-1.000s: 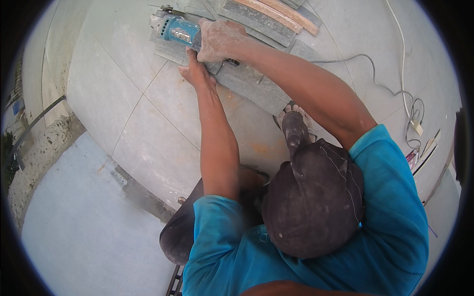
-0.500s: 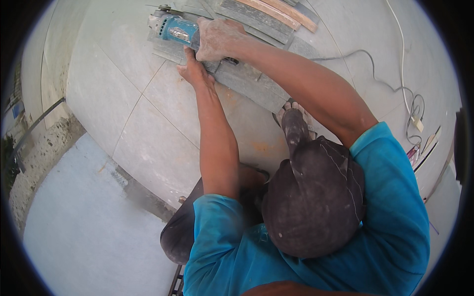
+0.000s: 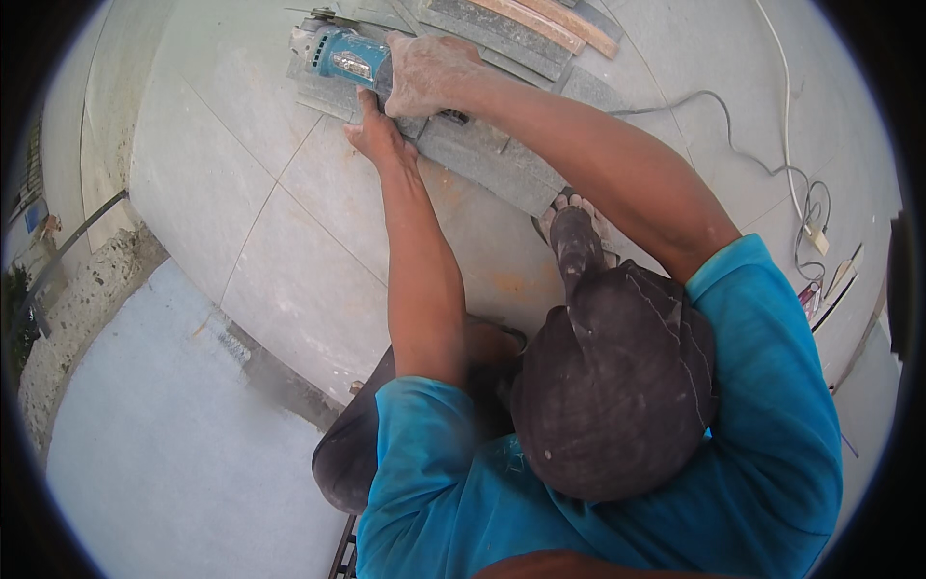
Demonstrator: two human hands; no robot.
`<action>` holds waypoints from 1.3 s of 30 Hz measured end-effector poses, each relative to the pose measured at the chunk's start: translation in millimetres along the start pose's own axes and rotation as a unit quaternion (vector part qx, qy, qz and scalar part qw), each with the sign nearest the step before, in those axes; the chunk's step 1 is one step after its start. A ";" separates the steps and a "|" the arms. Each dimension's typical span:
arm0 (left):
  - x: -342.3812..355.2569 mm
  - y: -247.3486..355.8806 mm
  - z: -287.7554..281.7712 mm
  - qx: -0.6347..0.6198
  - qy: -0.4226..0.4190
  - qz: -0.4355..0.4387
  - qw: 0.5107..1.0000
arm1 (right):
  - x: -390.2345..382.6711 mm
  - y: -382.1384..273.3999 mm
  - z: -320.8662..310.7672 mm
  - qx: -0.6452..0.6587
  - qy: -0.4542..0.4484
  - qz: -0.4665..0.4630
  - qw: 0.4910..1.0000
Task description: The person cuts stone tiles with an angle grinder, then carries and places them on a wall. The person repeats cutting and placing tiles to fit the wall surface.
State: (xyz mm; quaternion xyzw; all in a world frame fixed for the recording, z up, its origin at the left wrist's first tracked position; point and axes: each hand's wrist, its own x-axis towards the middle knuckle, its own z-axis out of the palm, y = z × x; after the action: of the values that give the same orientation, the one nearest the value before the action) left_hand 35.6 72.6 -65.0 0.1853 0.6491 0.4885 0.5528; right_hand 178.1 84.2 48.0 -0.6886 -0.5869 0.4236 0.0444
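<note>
My right hand (image 3: 429, 77), coated in pale dust, is closed on a blue angle grinder (image 3: 347, 60), its disc toward the top left. My left hand (image 3: 381, 135) is just below the tool, gripping the near edge of a grey stone tile piece (image 3: 328, 101), with one finger reaching up near the grinder's body; part of its grip is hidden. More grey tile strips (image 3: 482, 164) lie under and to the right of my hands, reaching toward my sandalled foot (image 3: 579, 227).
Grey and wooden strips (image 3: 550, 29) lie at the top. Grey and white cords (image 3: 728, 140) with a plug (image 3: 818, 239) run along the right of the tiled floor (image 3: 251, 164). Small slim items (image 3: 834, 289) lie at far right. A rough concrete edge (image 3: 87, 318) borders the left.
My hands and the grinder have shifted a few pixels toward the upper left, along with the tiles. My grips look the same.
</note>
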 end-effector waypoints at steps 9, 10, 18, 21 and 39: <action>2.3 -1.6 -1.3 0.000 -0.006 0.008 1.000 | -3.9 0.0 -4.8 0.014 -0.008 0.004 1.000; 2.0 -1.6 -1.3 0.002 -0.005 0.008 1.000 | -4.0 0.1 -4.8 0.016 -0.007 0.005 1.000; -1.2 2.1 2.6 -0.006 -0.005 0.007 1.000 | -2.9 0.5 -5.7 0.009 -0.005 0.003 1.000; -1.9 2.3 5.2 -0.001 0.007 0.018 1.000 | -4.1 1.2 -6.2 0.007 -0.006 0.004 1.000; -2.5 3.7 11.9 0.013 0.044 0.028 0.999 | -12.2 3.6 -9.8 -0.001 -0.012 0.006 1.000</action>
State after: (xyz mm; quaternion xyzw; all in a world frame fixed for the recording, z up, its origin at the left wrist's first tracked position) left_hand 46.0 77.4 -59.5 0.1891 0.6733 0.5034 0.5074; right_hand 187.7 77.1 58.8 -0.6871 -0.5839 0.4311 0.0340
